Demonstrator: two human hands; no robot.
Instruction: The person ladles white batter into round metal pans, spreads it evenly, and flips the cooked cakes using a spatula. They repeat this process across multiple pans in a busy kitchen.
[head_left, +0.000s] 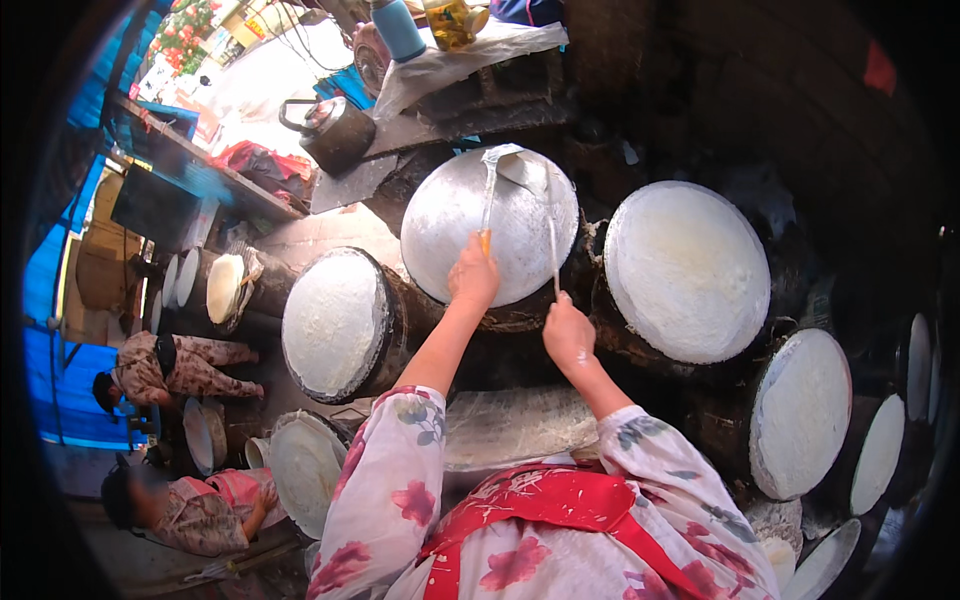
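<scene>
A round metal griddle (442, 225) with a mostly bare, shiny grey surface lies straight ahead of me. My left hand (474, 277) grips the orange handle of a long metal spatula (490, 187), whose pale-smeared head lies near the griddle's far edge. In my right hand (570, 330) is a thin rod-like tool (553, 247), reaching over the griddle's right side; its far end is hard to make out. White batter sheets cover the griddle on the left (334, 326) and the larger griddle on the right (686, 270).
More batter-covered griddles (801, 412) curve round to my right. A dark kettle (337, 135) stands on the far ledge, near a blue bottle (397, 28) and a jar (452, 22). Two people (180, 367) (210, 510) are at left, near a stack of flatbreads (306, 469).
</scene>
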